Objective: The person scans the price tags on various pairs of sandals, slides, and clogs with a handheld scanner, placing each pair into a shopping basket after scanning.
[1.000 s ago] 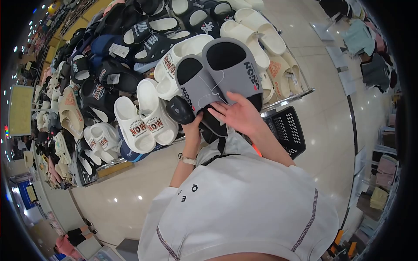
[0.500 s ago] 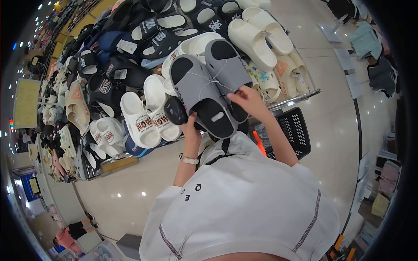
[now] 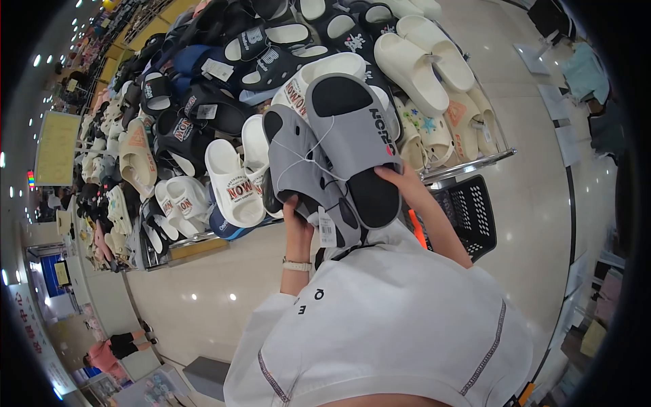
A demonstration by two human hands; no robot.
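A pair of grey and black slide sandals (image 3: 352, 136), tied with thin white string, is held up in front of my body. My left hand (image 3: 297, 220) grips the heel end of the left sandal, thumb on top. At the right sandal's edge my right hand (image 3: 405, 182) is closed, thumb over the black sole. A white barcode tag (image 3: 327, 228) hangs from the left sandal. White slides with red and black lettering (image 3: 234, 184) lie just left of the pair, on the display.
The rack is heaped with black, white and beige slides; cream slides (image 3: 415, 74) lie at its upper right. A metal rail (image 3: 468, 166) edges it. A black perforated basket (image 3: 468, 214) is by my right arm. A person in pink (image 3: 107, 358) is far off, lower left.
The sandals have turned, bringing the right one's lettering and the barcode tag into view. My right hand has moved from the string area to the sandal's edge. The view has shifted slightly.
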